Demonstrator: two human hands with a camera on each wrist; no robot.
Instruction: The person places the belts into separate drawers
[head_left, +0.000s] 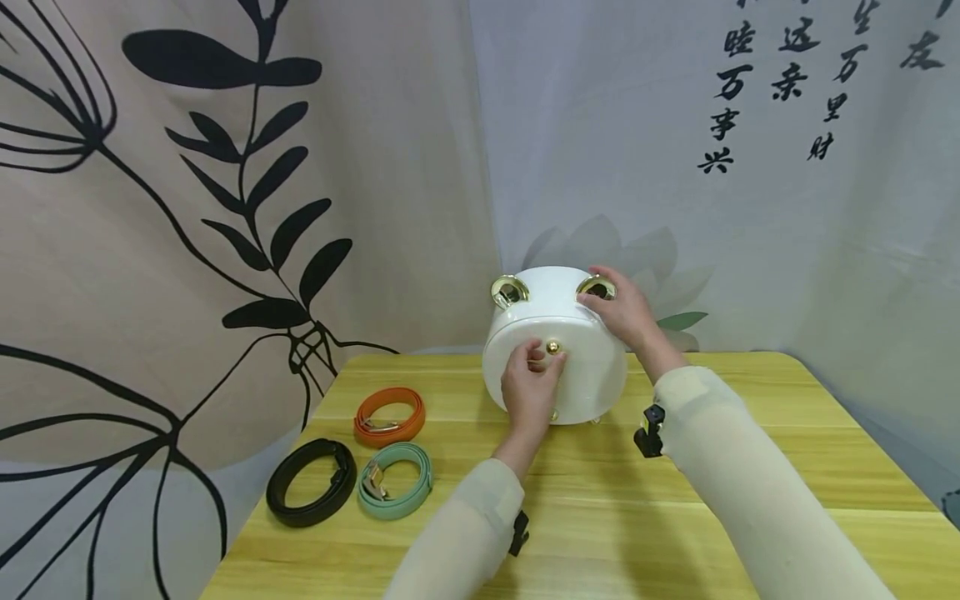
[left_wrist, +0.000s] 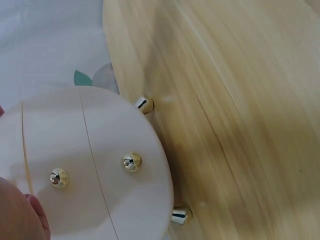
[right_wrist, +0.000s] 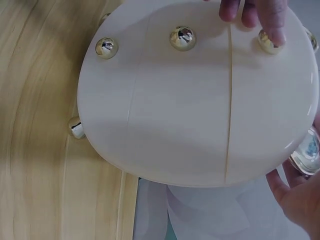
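A glossy white rounded box [head_left: 588,379] with gold knobs stands upright on the wooden table. Seams split its front into three sections, each with a knob. My left hand [head_left: 531,387] is at the top gold knob [head_left: 552,347], its thumb and curled fingers around it; a fingertip touches the knob in the right wrist view. In the left wrist view the hand hides that knob, while the middle knob [left_wrist: 59,178] and lower knob [left_wrist: 131,162] show. My right hand [head_left: 624,310] grips the right gold-rimmed round ornament [head_left: 597,287] on top of the box.
Left of the box lie three coiled belts: orange [head_left: 390,417], black [head_left: 311,483] and mint green [head_left: 395,481]. A matching gold-rimmed ornament [head_left: 510,292] tops the box's left side. Small gold feet [left_wrist: 181,215] support it. A printed curtain [head_left: 420,167] hangs behind the table [head_left: 600,533].
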